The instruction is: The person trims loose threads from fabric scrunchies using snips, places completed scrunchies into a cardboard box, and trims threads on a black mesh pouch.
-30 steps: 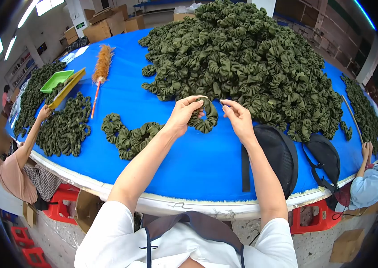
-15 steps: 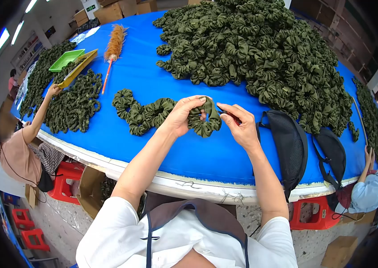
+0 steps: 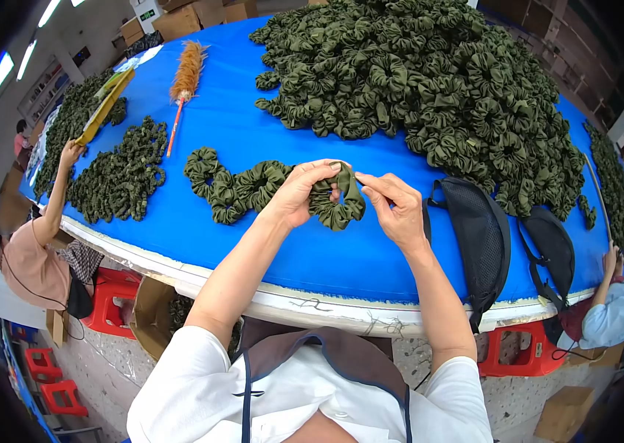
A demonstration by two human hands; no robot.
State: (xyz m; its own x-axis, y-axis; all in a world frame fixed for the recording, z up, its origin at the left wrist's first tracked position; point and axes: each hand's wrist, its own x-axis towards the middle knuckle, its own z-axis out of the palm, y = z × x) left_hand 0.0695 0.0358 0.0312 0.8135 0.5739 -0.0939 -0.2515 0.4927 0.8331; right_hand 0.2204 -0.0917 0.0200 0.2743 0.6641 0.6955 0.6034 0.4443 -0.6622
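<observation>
My left hand (image 3: 303,193) pinches a dark green scrunchie (image 3: 338,210) by its upper edge, above the blue table (image 3: 312,262). Just right of it, my right hand (image 3: 398,207) has its thumb and forefinger pressed together, close to the scrunchie's edge; what they hold is too small to name. Several green scrunchies (image 3: 231,192) lie in a chain left of my left hand. Beyond my hands rises a big heap of scrunchies (image 3: 415,81).
Two black mesh bags (image 3: 478,240) lie right of my right arm. A feather duster (image 3: 188,74) lies at the back left. At left a co-worker (image 3: 39,258) holds a yellow tray (image 3: 101,111) over smaller piles; another co-worker (image 3: 614,310) sits at right.
Since a second ago, the view has shifted and my right hand has come nearer the scrunchie's edge. The red thing seen in its grip half a second ago is hidden. The left co-worker's tray has tilted up.
</observation>
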